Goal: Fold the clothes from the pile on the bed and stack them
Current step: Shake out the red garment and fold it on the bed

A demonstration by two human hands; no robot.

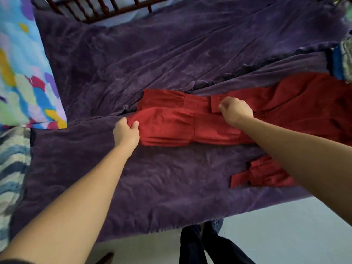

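A red garment (171, 128) lies stretched across the purple bed cover (152, 60), its long part running from the middle toward the right. My left hand (126, 133) grips the garment's bunched left end between fingers and thumb. My right hand (235, 110) is curled on a red cuff or strap near the garment's middle and pinches it. A second red cuffed piece (261, 173) lies nearer the bed's front edge, partly hidden under my right forearm. A pile of other clothes (341, 60) shows at the far right edge.
A bright multicoloured pillow (24, 73) lies at the left, with a blue and white patterned cloth (11, 168) below it. A dark wooden headboard (99, 8) runs along the top. Pale floor (285, 235) and my dark trouser legs (200, 244) are at the bottom.
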